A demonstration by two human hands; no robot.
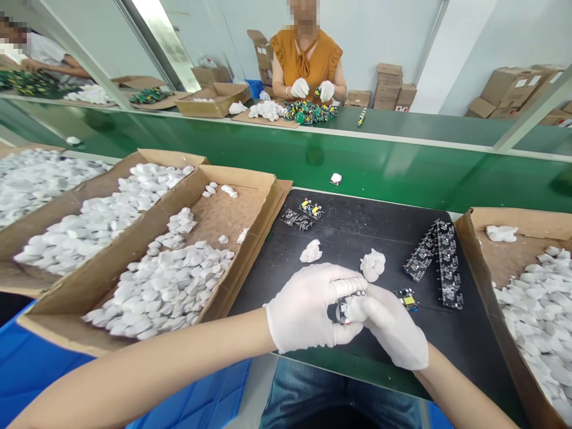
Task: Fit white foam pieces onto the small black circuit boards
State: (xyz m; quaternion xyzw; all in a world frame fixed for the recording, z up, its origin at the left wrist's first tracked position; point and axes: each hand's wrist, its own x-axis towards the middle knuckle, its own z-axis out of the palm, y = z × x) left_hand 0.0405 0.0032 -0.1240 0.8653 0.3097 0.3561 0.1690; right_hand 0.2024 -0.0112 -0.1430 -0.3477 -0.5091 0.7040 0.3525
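My left hand (313, 307), in a white glove, grips a small circuit board (345, 310) between thumb and fingers. White putty-like material covers part of that board. My right hand (393, 325), also gloved, presses its thumb and fingers onto the white material (356, 310) from the right side. Just beyond my hands lie two white lumps, one at the left (311, 251) and one at the right (372, 265). A board with a yellow part (407, 300) rests beside my right hand, partly hidden by it.
Cardboard trays of white pieces flank the black mat (339, 229) at left (268, 205) and right (473, 256). Boards stand in rows (449, 265) on the mat's right, with more (305, 214) at its back left. One coated board (336, 179) sits on the green belt (402, 173). People work opposite.
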